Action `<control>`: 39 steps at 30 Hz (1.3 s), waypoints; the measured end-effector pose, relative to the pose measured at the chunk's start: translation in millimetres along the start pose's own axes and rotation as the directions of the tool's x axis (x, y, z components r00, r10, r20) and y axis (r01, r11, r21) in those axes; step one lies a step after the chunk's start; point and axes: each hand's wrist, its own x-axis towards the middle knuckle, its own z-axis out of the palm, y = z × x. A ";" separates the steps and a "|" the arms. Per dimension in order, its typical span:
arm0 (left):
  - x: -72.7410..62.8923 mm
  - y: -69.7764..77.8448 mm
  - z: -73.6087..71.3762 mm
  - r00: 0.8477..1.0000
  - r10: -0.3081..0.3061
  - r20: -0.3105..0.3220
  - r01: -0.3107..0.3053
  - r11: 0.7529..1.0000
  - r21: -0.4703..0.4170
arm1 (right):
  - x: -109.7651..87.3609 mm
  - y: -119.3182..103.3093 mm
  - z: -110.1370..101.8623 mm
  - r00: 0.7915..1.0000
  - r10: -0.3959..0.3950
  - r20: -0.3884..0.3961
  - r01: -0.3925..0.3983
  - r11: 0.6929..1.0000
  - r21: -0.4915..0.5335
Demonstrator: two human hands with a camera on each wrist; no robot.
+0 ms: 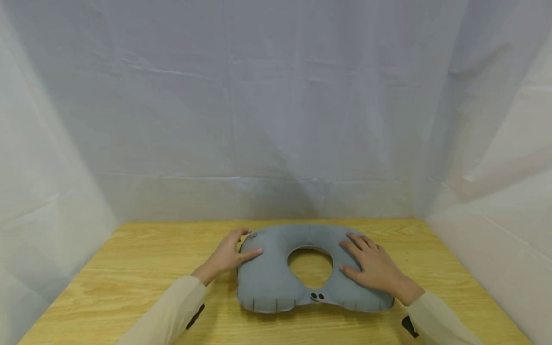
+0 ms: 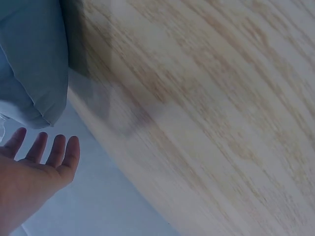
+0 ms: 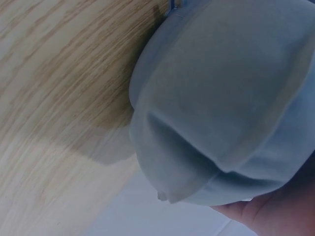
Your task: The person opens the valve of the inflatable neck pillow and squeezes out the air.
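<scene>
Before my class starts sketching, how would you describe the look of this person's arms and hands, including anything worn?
The left hand and right hand are bare, with no gloves or rings visible. The left sleeve and right sleeve are long, pale cream and plain, ending near the wrists. A small black piece shows at the edge of each sleeve, too indistinct to identify.

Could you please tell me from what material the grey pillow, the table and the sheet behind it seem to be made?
Grey pillow: probably soft, matte fabric, with puckered seams; its filling is hidden.
Table: wood or a wood-look covering, apparently smooth; grain lines show.
Sheet: thin, faintly shiny plastic or cloth, hard to tell; creases and folds show.
</scene>
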 end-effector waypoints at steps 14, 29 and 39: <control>-5.1 -3.5 6.7 0.999 0.044 0.006 -0.044 0.999 -0.019 | 2.8 -4.3 -6.8 1.000 -0.002 0.016 0.002 1.000 0.008; -8.1 -7.1 12.3 0.996 0.091 -0.010 -0.091 0.996 0.017 | 3.3 -0.1 0.9 1.000 -0.009 -0.028 0.009 1.000 0.015; -7.8 -6.0 10.5 0.996 0.087 -0.028 -0.086 0.995 0.049 | 1.5 -0.1 6.3 0.999 -0.023 -0.031 0.023 1.000 0.019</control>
